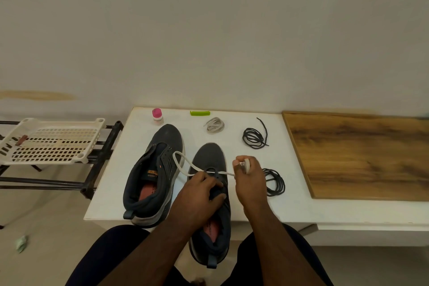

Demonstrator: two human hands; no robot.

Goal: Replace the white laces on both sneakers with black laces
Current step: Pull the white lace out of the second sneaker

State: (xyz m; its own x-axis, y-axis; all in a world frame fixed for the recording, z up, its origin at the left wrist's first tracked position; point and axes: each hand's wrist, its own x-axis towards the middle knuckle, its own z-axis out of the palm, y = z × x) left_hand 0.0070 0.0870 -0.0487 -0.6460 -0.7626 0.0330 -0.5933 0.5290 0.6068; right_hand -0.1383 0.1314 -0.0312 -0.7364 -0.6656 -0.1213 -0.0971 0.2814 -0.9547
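- The tabletop (pixel 290 211) is smooth, white and faintly sheeny.
- The board (pixel 362 158), lying on the tabletop's right part, shows brown wood grain with a matt finish.
- Both sneakers (pixel 160 146) on the tabletop look like dark matt woven cloth, with paler rubbery soles.
- The white lace (pixel 183 165) is flat soft cloth.
- The black laces (pixel 254 138) are thin matt cord.
- The basket (pixel 51 141), left of the tabletop, is cream perforated plastic.
- The rack (pixel 102 153) under the basket is dark metal.
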